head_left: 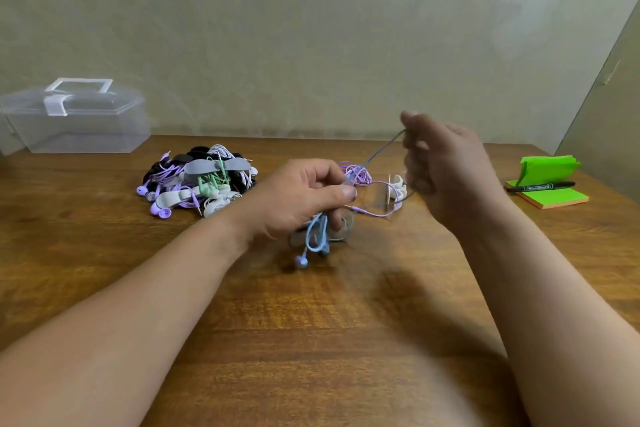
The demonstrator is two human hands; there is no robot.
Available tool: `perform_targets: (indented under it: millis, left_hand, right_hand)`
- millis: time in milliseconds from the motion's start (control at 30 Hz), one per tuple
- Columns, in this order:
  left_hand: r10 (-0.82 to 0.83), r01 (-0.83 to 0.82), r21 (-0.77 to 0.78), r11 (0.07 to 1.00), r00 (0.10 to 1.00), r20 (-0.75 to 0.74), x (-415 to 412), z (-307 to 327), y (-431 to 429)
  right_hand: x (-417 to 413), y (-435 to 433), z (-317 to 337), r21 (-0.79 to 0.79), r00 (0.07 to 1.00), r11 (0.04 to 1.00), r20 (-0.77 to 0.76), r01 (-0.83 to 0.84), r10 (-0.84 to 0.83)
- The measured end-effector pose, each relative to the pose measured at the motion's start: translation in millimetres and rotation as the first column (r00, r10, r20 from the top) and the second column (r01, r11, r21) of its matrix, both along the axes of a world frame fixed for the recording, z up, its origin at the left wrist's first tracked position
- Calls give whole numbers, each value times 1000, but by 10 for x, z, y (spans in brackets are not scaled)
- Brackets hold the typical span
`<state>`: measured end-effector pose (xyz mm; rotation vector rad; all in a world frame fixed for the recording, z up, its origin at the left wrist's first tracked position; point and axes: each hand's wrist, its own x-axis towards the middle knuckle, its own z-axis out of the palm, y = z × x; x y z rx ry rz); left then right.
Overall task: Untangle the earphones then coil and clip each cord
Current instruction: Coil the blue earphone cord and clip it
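My left hand grips a partly coiled blue earphone cord above the table, with loops and an earbud hanging below the fingers. From there the cord runs taut up and right to my right hand, which pinches its far end, raised higher than the left. Behind my hands a purple earphone cord lies loose on the wood, next to a white clip. A tangled pile of purple, green, white and black earphones with grey clips lies to the left.
A clear plastic box with a lid and handle stands at the back left. At the right edge lie green sticky notes with a black marker on them. The brown wooden table meets a wall behind.
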<state>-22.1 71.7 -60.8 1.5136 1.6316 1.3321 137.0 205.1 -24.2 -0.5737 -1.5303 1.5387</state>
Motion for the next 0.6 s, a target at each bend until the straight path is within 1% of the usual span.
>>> perform_targets:
  millis: [33, 67, 100, 133, 167, 200, 233, 267, 300, 333, 400, 433, 467, 500, 533, 567, 600]
  left_hand:
    - [-13, 13, -7, 1000, 1000, 14, -41, 16, -25]
    - [-10, 10, -2, 1000, 1000, 27, -71, 34, -41]
    - [3, -4, 6, 1000, 999, 40, -99, 46, -55]
    - [22, -23, 10, 1000, 999, 32, -107, 61, -63]
    - [40, -40, 8, 999, 999, 3, -107, 78, -67]
    - [54, -54, -5, 999, 998, -43, -96, 95, -71]
    - [63, -66, -27, 997, 993, -95, -78, 103, -73]
    - [71, -79, -50, 996, 988, -139, -58, 102, -70]
    - [85, -97, -62, 993, 981, -175, -45, 96, -65]
    - [105, -120, -60, 991, 973, -207, -38, 86, -58]
    - [152, -169, -45, 985, 953, -262, -63, 51, -36]
    - [160, -179, -50, 983, 950, -267, -77, 42, -32]
    - [152, -171, -57, 984, 957, -247, -89, 37, -32]
    - [131, -147, -61, 987, 970, -206, -106, 37, -36]
    - [107, -117, -64, 991, 983, -147, -118, 38, -42]
    - [83, -89, -64, 994, 993, -89, -135, 42, -50]
    - [63, -65, -60, 996, 997, -43, -151, 40, -57]
  right_hand:
    - [15, 47, -20, -43, 1000, 999, 16, 10, -9]
    - [18, 79, -41, -34, 995, 999, 102, 25, -21]
    - [15, 79, -60, 35, 971, 999, 237, 27, -34]
    - [11, 70, -86, 154, 924, 988, 376, 12, -70]
    - [6, 40, -103, 297, 870, 955, 473, -9, -139]
    - [-6, 6, -113, 421, 835, 906, 509, -30, -209]
    - [-11, -38, -113, 503, 834, 863, 498, -53, -239]
    - [-16, -91, -105, 531, 854, 843, 475, -88, -211]
    - [-27, -144, -98, 523, 873, 840, 467, -143, -142]
    - [-48, -184, -107, 507, 869, 836, 489, -211, -77]
    - [-99, -228, -183, 508, 801, 790, 598, -343, -37]
    - [-123, -232, -222, 514, 783, 774, 621, -370, -38]
    - [-144, -220, -237, 510, 802, 787, 597, -347, -33]
    - [-152, -195, -222, 487, 855, 830, 519, -274, -22]
    - [-141, -170, -192, 441, 913, 882, 406, -164, -34]
    - [-122, -132, -147, 353, 959, 935, 276, -40, -63]
    - [-91, -78, -104, 228, 985, 973, 150, 45, -81]
